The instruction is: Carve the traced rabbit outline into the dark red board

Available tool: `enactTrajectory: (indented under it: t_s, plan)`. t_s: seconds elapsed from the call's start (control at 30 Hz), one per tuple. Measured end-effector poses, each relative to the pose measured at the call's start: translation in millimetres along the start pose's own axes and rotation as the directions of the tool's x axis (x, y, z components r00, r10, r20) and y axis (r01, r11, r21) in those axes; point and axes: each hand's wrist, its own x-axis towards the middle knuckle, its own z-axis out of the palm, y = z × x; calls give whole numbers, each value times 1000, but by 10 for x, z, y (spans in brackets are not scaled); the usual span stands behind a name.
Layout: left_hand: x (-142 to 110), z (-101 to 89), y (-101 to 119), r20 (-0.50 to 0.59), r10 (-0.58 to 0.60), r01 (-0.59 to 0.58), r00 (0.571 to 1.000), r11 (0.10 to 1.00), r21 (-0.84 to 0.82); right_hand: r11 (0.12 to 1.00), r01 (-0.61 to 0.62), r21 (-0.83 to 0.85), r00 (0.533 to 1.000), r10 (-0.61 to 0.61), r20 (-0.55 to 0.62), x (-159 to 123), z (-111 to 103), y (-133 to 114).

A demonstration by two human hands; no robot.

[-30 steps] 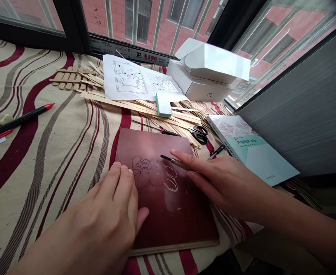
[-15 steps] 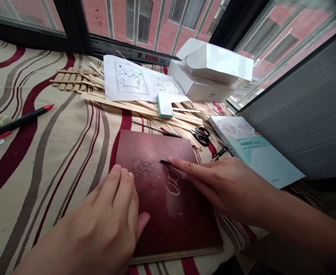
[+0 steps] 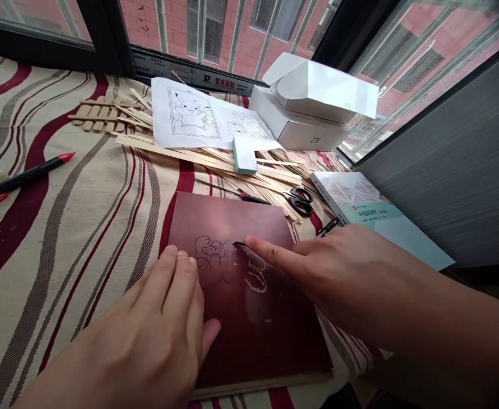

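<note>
A dark red board (image 3: 227, 221) lies on the striped cloth, with a cartoon outline scratched into its middle. My left hand (image 3: 155, 329) lies flat on the board's left edge, fingers together and stretched out, pressing it down. My right hand (image 3: 343, 272) grips a thin carving tool (image 3: 239, 244); only its dark tip shows past my extended index finger, touching the board beside the scratched outline. The tool's handle is hidden under the hand.
Behind the board lie thin wooden strips (image 3: 198, 156), black scissors (image 3: 298, 200), a green-edged eraser block (image 3: 244, 156), printed cartoon sheets (image 3: 185, 113) and a white box (image 3: 313, 108). A book (image 3: 372, 216) lies right. A red pencil (image 3: 23, 176) lies left.
My right hand has slid the tool leftward across the board toward the scratched outline, covering more of its shaft. My left hand has stayed in place.
</note>
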Motion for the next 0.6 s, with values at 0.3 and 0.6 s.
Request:
enactTrajectory:
  t_s: [0.3, 0.6]
  plan:
    - [-106, 106, 33, 61, -92, 98, 994, 990, -102, 1000, 19, 15, 849, -24, 528, 694, -718, -21]
    - [-98, 85, 23, 32, -108, 110, 994, 989, -95, 997, -43, 65, 866, 5, 500, 655, -573, 141]
